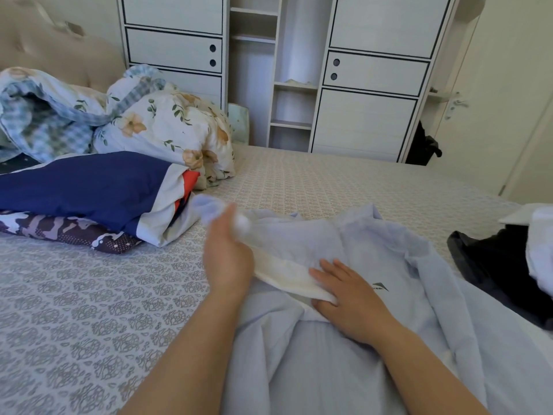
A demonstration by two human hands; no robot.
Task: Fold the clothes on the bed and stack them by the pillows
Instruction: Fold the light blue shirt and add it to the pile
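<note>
Bed (pixel 89 310) with a grey-patterned sheet, seen from above, extending beyond and to the left of both hands. Pale blue garment (pixel 344 339) spread flat on the sheet beneath both forearms, its white-lined edge (pixel 287 274) running between the hands. Navy pillow (pixel 89 187) with white and red panels lies beyond the left hand, on a camouflage-print pillow (pixel 59 230); a floral quilt (pixel 167 127) is heaped behind them. Dark clothing (pixel 493 265) lies to the right of the right hand, just beside the garment. Left hand (pixel 227 253), arm reaching forward, thumb up, fingers curled around a bunched fold of the garment and lifting it slightly; the fold is motion-blurred. Right hand (pixel 350 298), palm down, fingers straight and slightly spread, presses the garment flat at the white edge. Small dark logo (pixel 380 286) just right of the right hand; its lettering is partly covered and cannot be read in full.
</note>
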